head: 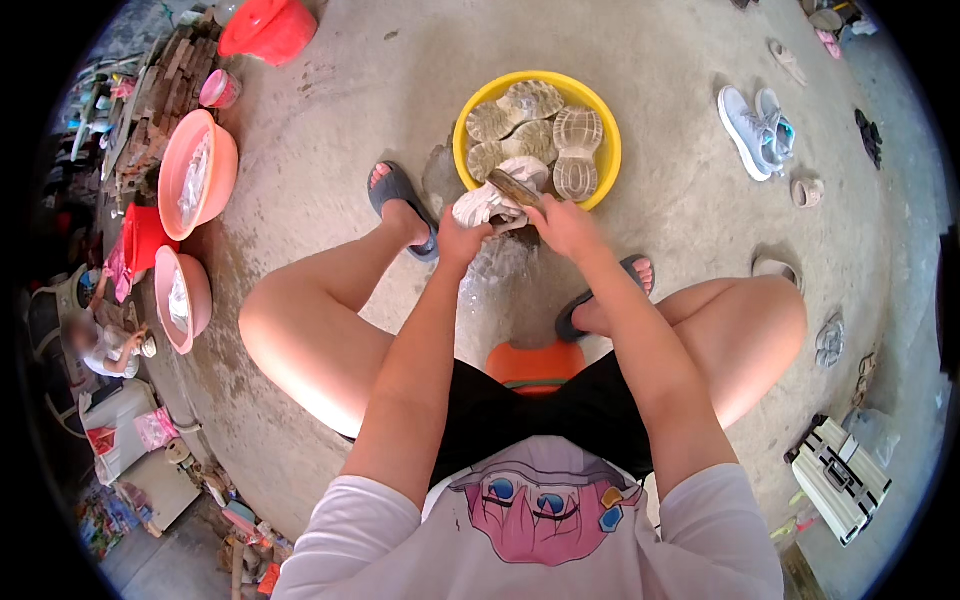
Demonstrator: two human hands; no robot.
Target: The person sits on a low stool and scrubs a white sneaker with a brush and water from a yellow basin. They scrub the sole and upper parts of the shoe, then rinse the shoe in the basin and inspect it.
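A pale sneaker is held by my left hand at the near rim of a yellow plastic basin. My right hand grips a brown scrubbing brush, which lies against the sneaker's upper; the bristles are hidden. Inside the basin, several shoes rest with their soles up, among them a light-soled one at the right and a patterned, dirtier sole at the back. Wet floor with foam shows just below my hands.
An orange stool is under me. Pink basins and a red bucket stand left, near a seated person. Grey sneakers, loose sandals and a pale suitcase are at the right. Stacked bricks lie upper left.
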